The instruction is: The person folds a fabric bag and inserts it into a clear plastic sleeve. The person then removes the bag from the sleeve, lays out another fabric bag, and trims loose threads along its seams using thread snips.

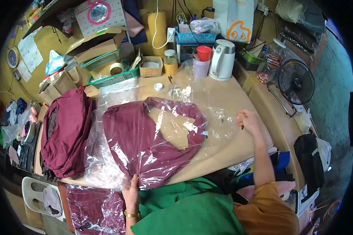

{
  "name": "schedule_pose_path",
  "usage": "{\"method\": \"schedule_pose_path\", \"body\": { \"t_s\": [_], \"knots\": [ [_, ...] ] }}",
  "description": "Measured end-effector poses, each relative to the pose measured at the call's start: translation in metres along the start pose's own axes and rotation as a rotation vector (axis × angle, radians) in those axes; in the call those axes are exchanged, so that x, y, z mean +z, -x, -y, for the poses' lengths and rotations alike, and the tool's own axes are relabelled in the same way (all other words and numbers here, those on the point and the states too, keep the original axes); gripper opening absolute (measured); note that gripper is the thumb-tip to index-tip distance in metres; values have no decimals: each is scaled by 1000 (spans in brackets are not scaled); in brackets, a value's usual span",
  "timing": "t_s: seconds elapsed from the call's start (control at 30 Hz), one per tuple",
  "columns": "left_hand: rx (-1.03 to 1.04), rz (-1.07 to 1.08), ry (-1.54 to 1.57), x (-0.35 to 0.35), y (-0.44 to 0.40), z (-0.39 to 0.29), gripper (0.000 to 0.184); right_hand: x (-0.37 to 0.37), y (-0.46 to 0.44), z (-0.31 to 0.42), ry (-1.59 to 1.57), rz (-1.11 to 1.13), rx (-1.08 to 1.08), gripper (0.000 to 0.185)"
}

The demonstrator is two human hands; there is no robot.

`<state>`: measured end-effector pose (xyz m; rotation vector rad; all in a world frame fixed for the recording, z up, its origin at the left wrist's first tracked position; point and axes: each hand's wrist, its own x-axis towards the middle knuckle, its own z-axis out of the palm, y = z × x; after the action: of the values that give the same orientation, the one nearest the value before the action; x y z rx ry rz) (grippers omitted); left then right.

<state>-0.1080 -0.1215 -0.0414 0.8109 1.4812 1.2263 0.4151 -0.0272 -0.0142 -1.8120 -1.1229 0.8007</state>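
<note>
A maroon cloth item (125,129) lies on the table inside a clear plastic bag (219,115), with tan table surface showing through a gap in the cloth. My left hand (132,192) closes on the near edge of the bagged cloth, thumb on top, at the table's front edge. My right hand (248,120) is closed at the right end of the bag. A small dark tip sticks out below its fingers, and I cannot tell whether these fingers also grip the plastic. To the left, more maroon fabric (66,129) is piled up.
Along the back stand a green basket (113,78), a jar (170,62), a purple cup (201,67) and a white kettle (222,60). A black fan (296,82) is at right. Another plastic-wrapped maroon item (94,207) lies below the table edge, near a white chair (29,194).
</note>
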Motion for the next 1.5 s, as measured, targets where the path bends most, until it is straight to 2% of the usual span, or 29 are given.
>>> {"method": "schedule_pose_path", "body": {
  "t_s": [0.07,0.1,0.17,0.27,0.3,0.33,0.4,0.43,0.5,0.53,0.6,0.63,0.67,0.7,0.73,0.77,0.83,0.87,0.9,0.97,1.0,1.07,1.13,1.2,1.3,1.33,1.4,1.47,1.5],
  "knots": [
    [114,11,142,5,-1,-2,30,0,-8,-20,189,-232,-39,33],
    [129,59,116,-1,-5,2,31,4,-7,-17,185,-238,-37,33],
    [145,69,115,-7,-12,14,30,30,1,12,-81,-503,-229,39],
    [124,33,157,2,-6,7,29,98,58,102,282,-162,-575,71],
    [130,50,132,-1,-7,7,29,119,69,117,550,-84,-558,82],
    [136,67,103,-4,-6,7,30,125,55,106,547,-84,-555,82],
    [108,81,49,-8,-2,4,32,140,1,77,746,-165,-322,94],
    [81,92,1,-8,-1,3,35,132,-11,79,641,-217,-129,93],
    [119,80,5,-3,1,4,21,140,-26,70,711,-194,-101,89],
    [64,90,31,-3,3,-1,22,146,-30,69,777,-177,-57,85],
    [-15,209,-48,-23,-8,16,57,143,-39,73,729,-34,-146,75],
    [-57,192,88,-17,1,9,53,140,-47,80,676,87,-217,65],
    [-93,176,225,-8,9,0,49,127,-56,105,507,242,-225,53],
    [-155,289,279,-9,7,0,49,114,-68,135,333,395,-222,42],
    [-216,407,332,-9,5,0,48,107,-89,155,306,148,-541,30],
    [-264,442,374,-3,10,-6,45,92,-75,215,88,264,-501,23],
    [-390,671,556,12,11,-6,76,62,-36,314,-278,379,-616,27],
    [-445,764,669,22,12,-1,89,55,-38,347,-302,357,-948,32],
    [-445,766,669,33,13,-2,89,72,-34,374,-192,326,-942,37],
    [-701,900,1018,52,12,-8,103,109,-35,419,83,260,-930,40],
    [-702,906,1012,56,6,-11,103,121,-38,424,219,240,-924,40],
    [-667,909,1165,65,-7,-17,106,125,-39,439,342,183,-978,38],
    [-447,719,1043,71,-26,-26,81,95,-39,443,388,95,-1047,36],
    [-480,619,1177,70,-66,-31,57,51,-36,434,431,-2,-1071,35],
    [-21,418,786,45,-99,-61,42,-25,-36,388,572,-144,-1006,32],
    [137,326,653,39,-86,-91,41,-48,-38,360,638,-178,-945,32],
    [293,354,575,23,-78,-121,50,-79,-39,293,769,-226,-793,30],
    [316,362,481,15,-78,-123,57,-85,-36,202,861,-244,-602,29],
    [380,296,204,15,-83,-114,61,-79,-30,153,886,-258,-508,28]
  ]
}}
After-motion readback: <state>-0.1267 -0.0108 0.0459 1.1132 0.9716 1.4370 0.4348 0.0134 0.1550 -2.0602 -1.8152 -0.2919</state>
